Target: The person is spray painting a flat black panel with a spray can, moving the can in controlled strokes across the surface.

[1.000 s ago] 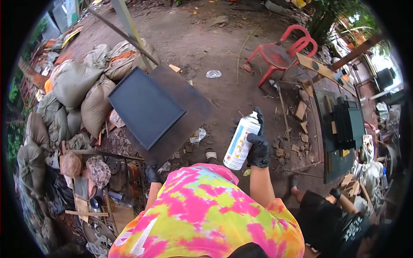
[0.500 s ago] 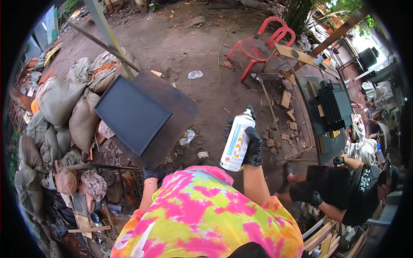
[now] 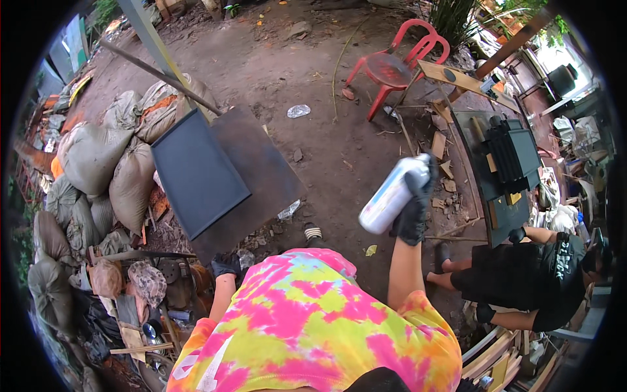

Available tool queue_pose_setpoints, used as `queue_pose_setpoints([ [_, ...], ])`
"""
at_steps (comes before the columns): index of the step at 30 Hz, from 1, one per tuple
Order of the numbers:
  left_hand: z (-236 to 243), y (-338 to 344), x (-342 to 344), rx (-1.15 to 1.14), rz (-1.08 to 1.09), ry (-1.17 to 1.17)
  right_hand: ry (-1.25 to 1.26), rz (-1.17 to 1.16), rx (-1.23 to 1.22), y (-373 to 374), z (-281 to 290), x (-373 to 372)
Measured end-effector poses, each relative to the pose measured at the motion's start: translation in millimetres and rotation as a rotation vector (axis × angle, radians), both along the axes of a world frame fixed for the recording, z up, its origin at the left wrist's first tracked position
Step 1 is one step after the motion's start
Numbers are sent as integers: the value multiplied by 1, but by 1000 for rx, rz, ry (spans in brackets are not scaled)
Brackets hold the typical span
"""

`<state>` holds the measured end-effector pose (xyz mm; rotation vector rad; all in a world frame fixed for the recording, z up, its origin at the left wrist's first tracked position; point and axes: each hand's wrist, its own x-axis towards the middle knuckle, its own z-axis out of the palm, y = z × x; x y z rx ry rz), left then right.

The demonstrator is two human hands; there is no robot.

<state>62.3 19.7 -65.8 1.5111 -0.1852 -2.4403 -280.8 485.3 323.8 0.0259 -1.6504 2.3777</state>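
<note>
A white spray can (image 3: 389, 201), blurred by motion, is gripped in my black-gloved right hand (image 3: 413, 212). It is tilted, its top toward the upper right, held out over the dirt ground. My left hand (image 3: 226, 264), also in a black glove, is low beside the near edge of a dark square board (image 3: 264, 166); its fingers are mostly hidden. On that board lies a flat black tray-like panel (image 3: 199, 175) with a raised rim. The panel covers the board's left part, and the can is well apart from both.
Full sacks (image 3: 98, 157) are piled at the left, beside a slanted pole (image 3: 157, 75). A red plastic chair (image 3: 388, 70) stands far right of centre. A table (image 3: 499, 212) at the right carries stacked black panels (image 3: 513, 153). Near it is a person in black (image 3: 522, 277).
My right hand has swung right with the spray can, which tilts more. The board and its panel have turned clockwise. The other person's nearer hand has moved down, toward me.
</note>
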Motion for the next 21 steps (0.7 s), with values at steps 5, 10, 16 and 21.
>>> queue_pose_setpoints([
  [5,8,29,-20,-505,-333,-20,-98,-211,-181,-17,14,-12],
  [10,37,43,-51,-1638,-1356,-258,169,344,563,-46,-11,25],
  [16,18,45,-85,-2315,-1679,-410,146,57,301,-14,29,-7],
  [21,1,35,-91,-2413,-1589,-412,408,-81,567,18,118,-10],
])
